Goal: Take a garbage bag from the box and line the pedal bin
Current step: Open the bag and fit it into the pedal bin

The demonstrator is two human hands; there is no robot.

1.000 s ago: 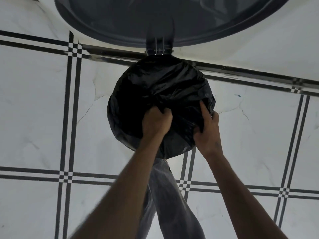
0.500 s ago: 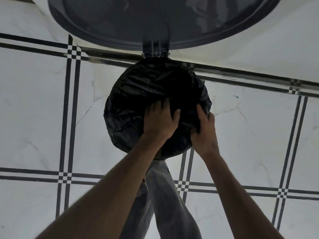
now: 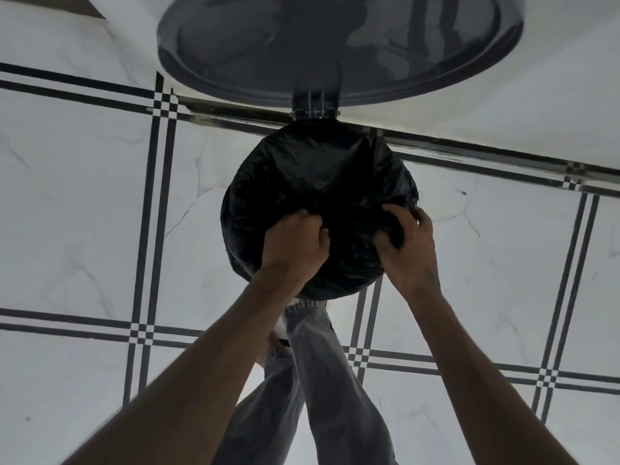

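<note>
Over round bin, crinkled black bag

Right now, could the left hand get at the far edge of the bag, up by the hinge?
Probably yes. The left hand grips the garbage bag near its front; the lid stands open, so nothing blocks the far edge.

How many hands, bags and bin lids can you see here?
Hands: 2 (left hand, right hand, both gripping the bag)
Black garbage bags: 1
Bin lids: 1, standing open
Total: 4
</note>
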